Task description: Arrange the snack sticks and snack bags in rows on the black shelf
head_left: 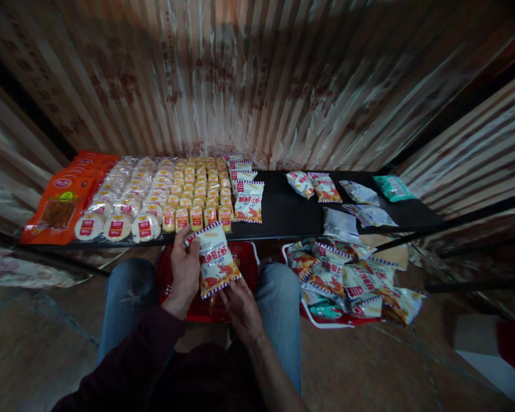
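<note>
Between my knees I hold a white and orange snack bag (217,258) with red-and-blue striped ends. My left hand (185,266) is closed on its left edge, thumb across the front. At the lower right corner, my right hand (242,309) grips the bag, its fingertips partly hidden behind it. Just beyond, on the black shelf (277,214), stands a row of matching snack bags (249,201), one behind another. Left of them are rows of small yellow wrapped cakes (197,197). A red basket (249,266) sits below my hands, partly covered by them.
Round white wrapped cakes (118,226) and orange packets (62,197) fill the shelf's left end. Loose snack bags (326,187) and a teal packet (393,189) lie toward its right. A second basket (326,324), heaped with bags, stands beside my right knee. Dark metal bars (467,214) frame the sides.
</note>
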`<state>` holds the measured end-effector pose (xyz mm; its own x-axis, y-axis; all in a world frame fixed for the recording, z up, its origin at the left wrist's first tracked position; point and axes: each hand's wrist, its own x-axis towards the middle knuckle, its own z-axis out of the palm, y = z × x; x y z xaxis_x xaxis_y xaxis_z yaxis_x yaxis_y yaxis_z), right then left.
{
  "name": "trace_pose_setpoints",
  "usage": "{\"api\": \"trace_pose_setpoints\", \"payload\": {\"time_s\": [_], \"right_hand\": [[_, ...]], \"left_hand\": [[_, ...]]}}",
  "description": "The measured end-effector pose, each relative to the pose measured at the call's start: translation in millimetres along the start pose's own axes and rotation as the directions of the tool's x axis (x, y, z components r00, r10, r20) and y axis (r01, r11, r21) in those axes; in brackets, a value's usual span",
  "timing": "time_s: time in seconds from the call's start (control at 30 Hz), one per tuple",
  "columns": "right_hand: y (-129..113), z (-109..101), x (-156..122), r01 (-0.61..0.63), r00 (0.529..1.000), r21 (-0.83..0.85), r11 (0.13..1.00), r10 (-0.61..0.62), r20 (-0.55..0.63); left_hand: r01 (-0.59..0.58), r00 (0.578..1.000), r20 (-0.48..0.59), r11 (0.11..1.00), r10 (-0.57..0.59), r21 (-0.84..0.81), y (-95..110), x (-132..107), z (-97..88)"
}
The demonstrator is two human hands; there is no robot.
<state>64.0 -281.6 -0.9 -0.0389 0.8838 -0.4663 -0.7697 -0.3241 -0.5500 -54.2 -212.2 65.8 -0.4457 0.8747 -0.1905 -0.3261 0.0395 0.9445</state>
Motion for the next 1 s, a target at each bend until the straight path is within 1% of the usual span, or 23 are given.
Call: {"api": "trace_pose_setpoints", "payload": {"time_s": [0.13, 0.2, 0.27, 0.37, 0.43, 0.57, 0.73, 0.8, 0.9, 0.93, 1.0], "right_hand": [[-18, -10, 3, 0.013, 0.999, -0.019, 1.0, -0.012, 0.048], [-26, -9, 5, 0.021, 0.998, -0.043, 0.999, -0.019, 0.066], [-31, -5, 5, 0.002, 0.995, -0.077, 0.997, 0.005, 0.096], [-36, 0, 5, -0.038, 0.988, -0.146, 0.989, 0.06, 0.144], [-36, 1, 5, -0.039, 0.985, -0.176, 0.984, 0.067, 0.157], [-36, 1, 4, -0.018, 0.987, -0.191, 0.981, 0.048, 0.15], [-38, 0, 0, 0.011, 0.994, -0.173, 0.985, 0.009, 0.113], [-40, 1, -2, 0.017, 0.989, -0.147, 0.989, 0.005, 0.147], [-40, 1, -4, 0.031, 0.975, -0.145, 0.989, 0.002, 0.224], [-39, 1, -4, 0.035, 0.973, -0.157, 0.987, 0.002, 0.229], [-38, 1, -2, 0.037, 0.98, -0.178, 0.983, -0.001, 0.197]], "left_hand": [[0.057, 0.997, 0.051, 0.997, -0.06, 0.059, 3, 0, 0.9], [0.077, 0.993, 0.083, 0.993, -0.085, 0.092, 3, -2, 1.8], [0.095, 0.988, 0.108, 0.989, -0.107, 0.11, 2, -6, 3.5], [0.111, 0.984, 0.125, 0.987, -0.125, 0.113, -2, -11, 6.9], [0.11, 0.981, 0.142, 0.985, -0.129, 0.135, -4, -15, 9.1], [0.089, 0.971, 0.204, 0.983, -0.121, 0.16, -6, -17, 11.5], [-0.023, 0.959, 0.283, 0.979, -0.035, 0.201, -8, -14, 12.1], [-0.05, 0.952, 0.306, 0.972, -0.023, 0.229, -9, -13, 12.5], [-0.06, 0.934, 0.355, 0.967, -0.033, 0.249, -12, -12, 13.9], [-0.056, 0.924, 0.38, 0.968, -0.043, 0.245, -13, -13, 14.3], [-0.035, 0.906, 0.417, 0.973, -0.065, 0.228, -13, -14, 14.1]]}}
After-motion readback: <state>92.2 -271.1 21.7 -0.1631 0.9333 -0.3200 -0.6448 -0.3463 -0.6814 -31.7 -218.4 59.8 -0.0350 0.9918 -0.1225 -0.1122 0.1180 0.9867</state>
